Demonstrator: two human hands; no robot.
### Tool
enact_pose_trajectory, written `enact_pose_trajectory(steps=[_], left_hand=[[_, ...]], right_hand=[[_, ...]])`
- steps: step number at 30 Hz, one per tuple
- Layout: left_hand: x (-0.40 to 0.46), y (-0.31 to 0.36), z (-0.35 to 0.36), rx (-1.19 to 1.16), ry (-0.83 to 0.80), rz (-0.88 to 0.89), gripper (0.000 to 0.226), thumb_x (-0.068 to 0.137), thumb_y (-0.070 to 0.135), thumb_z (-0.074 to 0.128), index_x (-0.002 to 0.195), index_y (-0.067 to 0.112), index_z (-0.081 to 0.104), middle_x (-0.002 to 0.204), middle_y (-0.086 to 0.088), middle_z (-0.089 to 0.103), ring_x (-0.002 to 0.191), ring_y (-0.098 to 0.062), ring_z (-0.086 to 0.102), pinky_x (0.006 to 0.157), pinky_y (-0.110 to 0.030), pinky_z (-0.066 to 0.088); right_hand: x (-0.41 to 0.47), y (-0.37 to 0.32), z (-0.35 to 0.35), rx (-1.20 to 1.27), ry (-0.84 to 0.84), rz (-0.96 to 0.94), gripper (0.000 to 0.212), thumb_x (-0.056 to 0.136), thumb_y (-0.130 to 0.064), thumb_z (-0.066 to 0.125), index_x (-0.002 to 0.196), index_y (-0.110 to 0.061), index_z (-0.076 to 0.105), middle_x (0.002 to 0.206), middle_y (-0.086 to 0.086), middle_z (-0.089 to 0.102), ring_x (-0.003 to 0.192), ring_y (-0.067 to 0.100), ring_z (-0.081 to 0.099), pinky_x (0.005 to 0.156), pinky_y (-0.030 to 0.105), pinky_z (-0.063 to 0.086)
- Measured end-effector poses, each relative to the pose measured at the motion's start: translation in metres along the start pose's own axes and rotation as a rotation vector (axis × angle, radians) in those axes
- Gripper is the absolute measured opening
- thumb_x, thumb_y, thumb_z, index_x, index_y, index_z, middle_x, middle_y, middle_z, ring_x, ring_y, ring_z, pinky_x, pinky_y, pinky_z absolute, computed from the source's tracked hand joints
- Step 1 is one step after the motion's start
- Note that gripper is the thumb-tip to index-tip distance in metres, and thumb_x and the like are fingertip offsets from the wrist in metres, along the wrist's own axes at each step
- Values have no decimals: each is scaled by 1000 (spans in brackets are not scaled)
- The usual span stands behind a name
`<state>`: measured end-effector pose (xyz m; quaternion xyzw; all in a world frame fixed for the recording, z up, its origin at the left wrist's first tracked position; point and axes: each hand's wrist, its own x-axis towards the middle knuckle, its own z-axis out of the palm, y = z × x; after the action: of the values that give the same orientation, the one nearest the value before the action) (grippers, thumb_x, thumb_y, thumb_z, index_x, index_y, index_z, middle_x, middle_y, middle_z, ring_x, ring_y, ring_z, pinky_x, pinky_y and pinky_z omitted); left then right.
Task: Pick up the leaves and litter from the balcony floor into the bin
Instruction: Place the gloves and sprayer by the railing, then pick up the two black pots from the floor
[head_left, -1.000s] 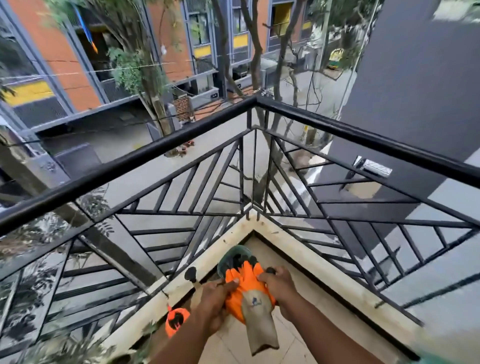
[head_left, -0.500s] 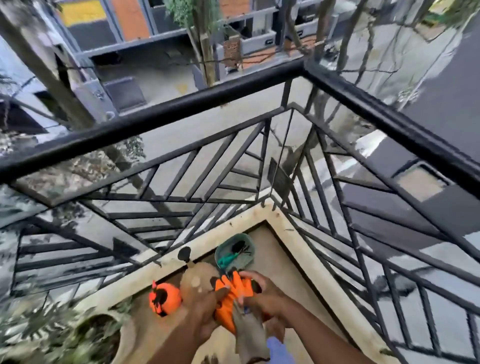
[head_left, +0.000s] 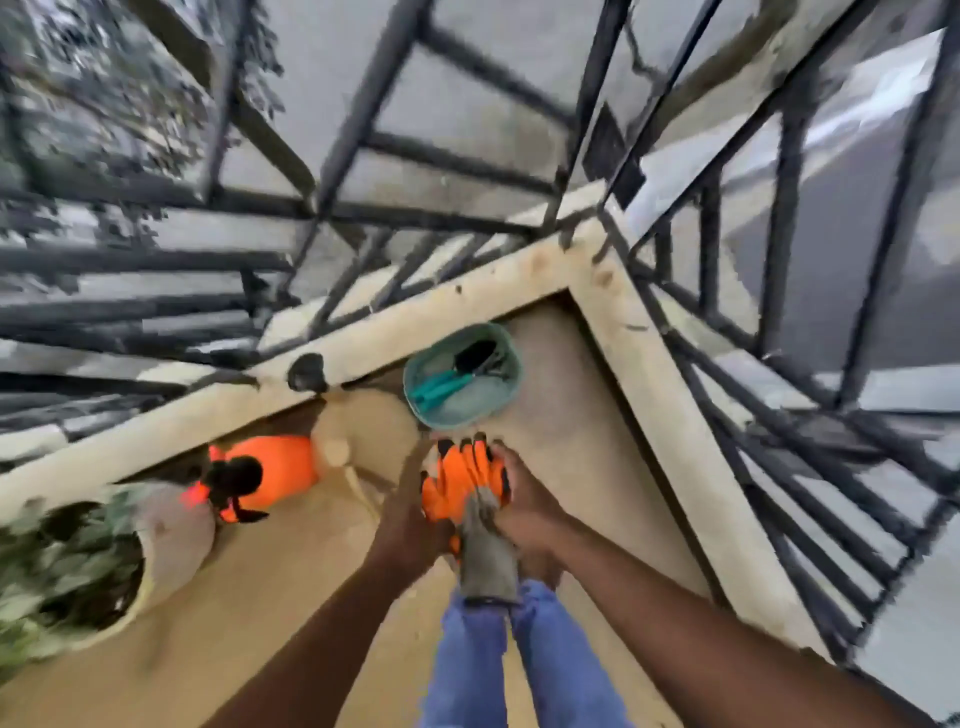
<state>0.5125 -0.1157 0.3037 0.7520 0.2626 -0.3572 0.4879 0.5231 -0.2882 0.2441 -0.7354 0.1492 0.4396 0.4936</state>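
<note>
Both hands hold a pair of orange gloves (head_left: 460, 486) with grey cuffs, low in the middle of the view. My left hand (head_left: 413, 512) grips their left side and my right hand (head_left: 524, 506) grips the right side. Just beyond the gloves, a teal bin (head_left: 501, 395) sits in the balcony corner with teal-handled tools inside. The tan balcony floor (head_left: 270, 587) shows below; the blurred frame lets me make out no leaves or litter on it.
A black metal railing (head_left: 675, 364) on a pale kerb encloses the corner. An orange sprayer (head_left: 270, 470) and a beige jug (head_left: 358, 431) stand by the left kerb. A potted plant (head_left: 78, 566) sits at the lower left. Blue trouser legs (head_left: 519, 660) show below.
The view has tipped down from the street to the balcony floor. Both hands still hold the gloves. The sprayer, the jug and the potted plant have come into view.
</note>
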Motion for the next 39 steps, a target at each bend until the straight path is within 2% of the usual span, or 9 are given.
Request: enact_pose_trajectory(steps=[4,7,10,12,18,22,27,32,39], left_hand=[[115,-33,19,94,-45,90,59,71,13,72,117,51,65,109,-1,68,103,-32,69,87,-51,58],[198,-58,27,112,-53,145,66,70,23,76,133,17,61,127,-22,64,115,-36,63,101,-52,52],[243,-60,30,297,67,229,81,60,45,67,134,12,59,130,-17,62,120,-30,59,106,-31,45],[258,-63,31,365,127,265,79,69,40,69,143,19,51,143,-12,52,130,-26,51,106,-24,38],[288,-93,36,676,300,172,91,78,29,77,154,33,28,162,-11,15,135,-40,42,102,-46,46],[276,-104,35,939,423,210,83,75,21,74,147,29,34,158,-6,26,128,-37,41,93,-49,45],[275,-120,29,1248,292,510,48,93,33,53,140,25,46,154,0,37,135,-34,37,95,-50,41],[282,-117,39,1351,98,411,61,98,50,46,152,26,33,162,1,22,144,-34,21,111,-52,30],[237,-111,20,1071,44,311,56,94,44,50,146,26,41,161,-1,30,136,-32,38,100,-49,42]], right_hand=[[91,9,-6,-180,94,-94,97,75,-19,65,158,-35,18,147,12,43,129,30,52,104,41,47],[160,17,-7,-376,172,-189,78,81,-14,61,152,-34,37,145,11,42,124,34,55,99,43,50],[212,24,-1,-459,291,-279,66,85,-8,58,148,-24,47,151,8,38,127,31,53,95,42,50],[237,36,6,-482,368,-327,68,87,-11,57,151,-23,41,154,7,33,127,30,52,95,44,51],[272,67,17,-739,367,-222,75,89,-29,67,154,-26,30,161,22,17,138,46,36,108,50,42],[257,67,24,-970,537,-339,61,87,-32,65,142,-22,43,151,16,35,132,38,41,100,49,43],[258,68,25,-1190,354,-495,35,94,-36,47,124,-19,58,132,9,53,120,33,51,99,48,36],[273,68,27,-1179,82,-277,44,100,-42,38,140,-24,46,138,9,48,124,35,52,107,51,33],[229,41,17,-1229,61,-210,46,99,-39,43,140,-20,51,135,13,54,124,36,51,99,48,41]])
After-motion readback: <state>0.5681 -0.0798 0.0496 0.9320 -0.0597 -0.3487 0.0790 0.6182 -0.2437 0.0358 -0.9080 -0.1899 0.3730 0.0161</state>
